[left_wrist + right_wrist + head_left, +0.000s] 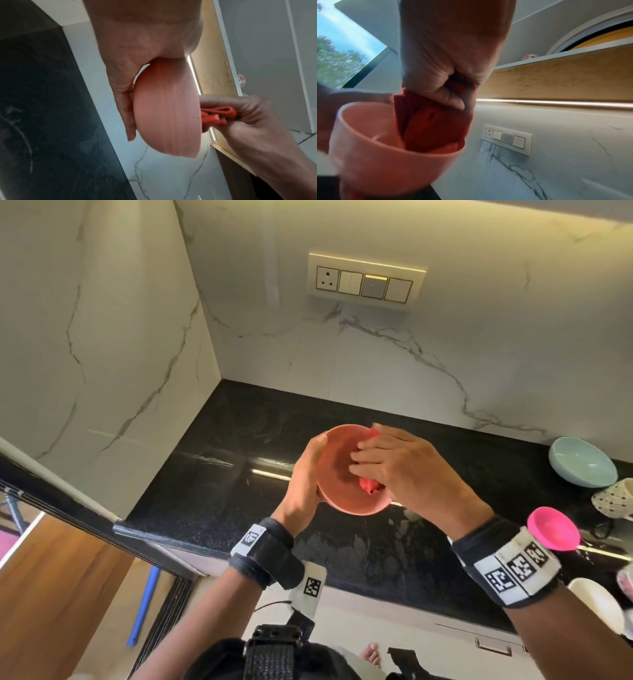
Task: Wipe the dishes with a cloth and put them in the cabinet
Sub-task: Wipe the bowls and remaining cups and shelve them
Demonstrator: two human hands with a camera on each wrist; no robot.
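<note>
A salmon-pink bowl [337,474] is held tilted above the black counter [212,474], its opening facing right. My left hand [306,474] grips it from the outside, thumb at the rim. My right hand [394,463] clutches a folded red cloth [370,486] and presses it into the bowl. In the left wrist view the bowl [164,115] shows its outer wall, with the cloth [217,116] bunched in the right hand's fingers [243,108]. The right wrist view looks into the bowl [382,155], where the cloth [433,128] lies against the inner wall.
At the right of the counter stand a pale blue bowl [582,462], a dotted white cup [615,499], a bright pink bowl [553,529] and a white dish [597,604]. A switch panel [364,282] is on the marble wall behind. A drawer handle [493,647] shows below the counter.
</note>
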